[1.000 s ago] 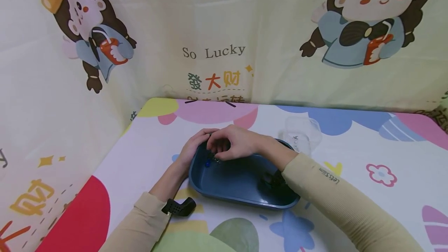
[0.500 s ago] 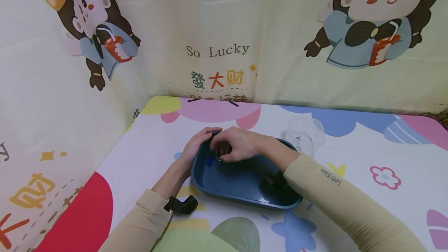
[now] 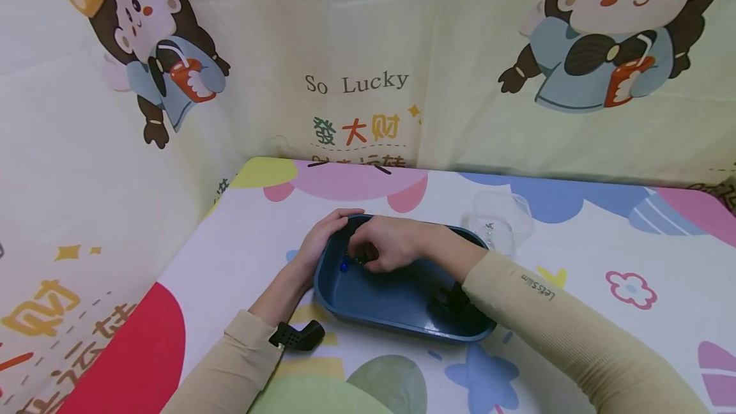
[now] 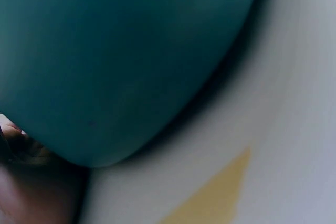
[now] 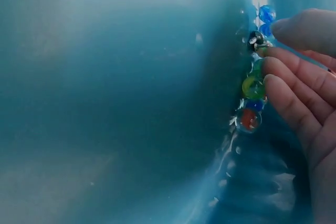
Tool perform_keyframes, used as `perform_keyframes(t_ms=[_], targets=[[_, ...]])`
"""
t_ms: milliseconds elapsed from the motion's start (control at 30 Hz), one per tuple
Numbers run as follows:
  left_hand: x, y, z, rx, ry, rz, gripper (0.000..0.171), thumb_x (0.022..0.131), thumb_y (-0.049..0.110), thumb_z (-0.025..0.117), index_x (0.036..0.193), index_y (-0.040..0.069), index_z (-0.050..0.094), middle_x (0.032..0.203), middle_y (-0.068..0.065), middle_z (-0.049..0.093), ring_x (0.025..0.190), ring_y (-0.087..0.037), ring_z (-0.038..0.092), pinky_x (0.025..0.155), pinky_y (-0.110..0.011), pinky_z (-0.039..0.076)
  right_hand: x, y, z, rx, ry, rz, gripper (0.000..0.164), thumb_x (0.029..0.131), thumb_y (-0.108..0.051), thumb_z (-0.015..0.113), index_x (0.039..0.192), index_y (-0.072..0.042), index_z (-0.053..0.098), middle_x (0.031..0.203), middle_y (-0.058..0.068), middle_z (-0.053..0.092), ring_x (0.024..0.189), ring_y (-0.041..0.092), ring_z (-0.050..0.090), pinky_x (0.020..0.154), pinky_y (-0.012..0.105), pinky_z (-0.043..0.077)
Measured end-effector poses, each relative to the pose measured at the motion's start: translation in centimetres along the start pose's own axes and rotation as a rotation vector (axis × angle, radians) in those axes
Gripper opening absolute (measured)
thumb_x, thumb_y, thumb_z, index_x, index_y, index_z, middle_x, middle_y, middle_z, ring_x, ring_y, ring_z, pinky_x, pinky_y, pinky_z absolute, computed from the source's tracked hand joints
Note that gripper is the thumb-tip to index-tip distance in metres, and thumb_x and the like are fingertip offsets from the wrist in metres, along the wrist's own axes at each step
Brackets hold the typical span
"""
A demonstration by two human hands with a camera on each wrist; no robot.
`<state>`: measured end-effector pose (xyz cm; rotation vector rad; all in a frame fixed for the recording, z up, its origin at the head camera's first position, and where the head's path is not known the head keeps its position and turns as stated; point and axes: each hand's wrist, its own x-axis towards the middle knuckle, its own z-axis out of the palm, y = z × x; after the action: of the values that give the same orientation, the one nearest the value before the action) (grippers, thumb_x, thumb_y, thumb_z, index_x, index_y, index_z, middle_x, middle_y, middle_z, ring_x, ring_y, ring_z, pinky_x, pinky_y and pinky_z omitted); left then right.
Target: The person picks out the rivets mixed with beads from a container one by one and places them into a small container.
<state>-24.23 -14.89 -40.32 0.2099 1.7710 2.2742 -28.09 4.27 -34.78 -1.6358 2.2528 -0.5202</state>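
A dark blue rounded tray (image 3: pixel 397 318) stands on the table. My left hand (image 3: pixel 322 238) holds its far-left corner, the fingers along the outside of the rim. Inside the tray my right hand (image 3: pixel 388 245) reaches to the left end. In the right wrist view, several glass marbles line the tray's edge: a blue marble (image 5: pixel 266 13), a green-yellow marble (image 5: pixel 253 87) and a clear one with an orange core (image 5: pixel 249 120). The thumb and a fingertip close about a dark marble (image 5: pixel 255 40); its contact is partly hidden. From above, a blue marble (image 3: pixel 344 267) shows beside the fingers.
A clear plastic container (image 3: pixel 503 219) stands behind the tray's right end, with something small and shiny in it. The table (image 3: pixel 563 350) has a colourful printed cover. A printed cloth (image 3: pixel 460 69) hangs behind it. A black wrist device (image 3: pixel 299 336) sits on my left forearm.
The right hand has shifted slightly towards me and lower within the tray's left end. The left hand keeps its place on the rim. The head view has shifted a little.
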Motion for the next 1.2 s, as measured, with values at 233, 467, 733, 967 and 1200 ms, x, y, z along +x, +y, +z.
perform_keyframes(t_ms=[233,467,733,967,1200], targets=[[0.0,0.0,0.0,-0.014,-0.017,-0.008,0.041,0.109,0.02,0.034,0.144,0.001,0.046,0.129,-0.01,0.06,0.11,-0.021,0.061,0.092,-0.03,0.05,0.3,-0.2,0.1,-0.091,-0.055,-0.005,0.017,0.091,-0.013,0.072,0.108,-0.012,0.074,0.094,-0.005,0.065,0.081,0.01,0.057,0.078,0.023,0.05],[0.0,0.1,-0.1,-0.016,-0.02,-0.013,0.041,0.109,0.02,0.033,0.144,0.001,0.046,0.131,-0.011,0.059,0.112,-0.021,0.06,0.092,-0.03,0.051,0.7,-0.4,0.3,-0.141,-0.096,-0.005,0.012,0.093,-0.015,0.072,0.104,-0.014,0.075,0.096,-0.005,0.065,0.084,0.01,0.057,0.082,0.023,0.05],[0.0,0.0,-0.1,-0.01,-0.017,-0.015,0.041,0.109,0.02,0.034,0.144,0.002,0.046,0.13,-0.011,0.059,0.112,-0.021,0.058,0.093,-0.031,0.05,0.8,-0.8,0.4,-0.174,-0.113,-0.004,0.006,0.093,-0.012,0.072,0.097,-0.015,0.075,0.093,-0.005,0.063,0.083,0.01,0.057,0.083,0.023,0.05],[0.0,0.0,0.0,-0.001,-0.013,-0.008,0.041,0.109,0.02,0.034,0.143,0.002,0.047,0.13,-0.011,0.059,0.112,-0.022,0.057,0.092,-0.03,0.049,1.0,-0.8,0.5,-0.196,-0.111,-0.009,0.006,0.092,-0.011,0.071,0.093,-0.016,0.074,0.09,-0.006,0.06,0.081,0.01,0.056,0.079,0.021,0.049],[0.0,0.0,-0.1,0.004,-0.011,-0.01,0.042,0.109,0.02,0.034,0.144,0.001,0.046,0.132,-0.012,0.058,0.114,-0.022,0.057,0.093,-0.03,0.048,1.2,-1.0,0.7,-0.201,-0.127,0.011,0.007,0.091,-0.011,0.071,0.093,-0.017,0.072,0.088,-0.007,0.058,0.079,0.01,0.055,0.074,0.021,0.048]])
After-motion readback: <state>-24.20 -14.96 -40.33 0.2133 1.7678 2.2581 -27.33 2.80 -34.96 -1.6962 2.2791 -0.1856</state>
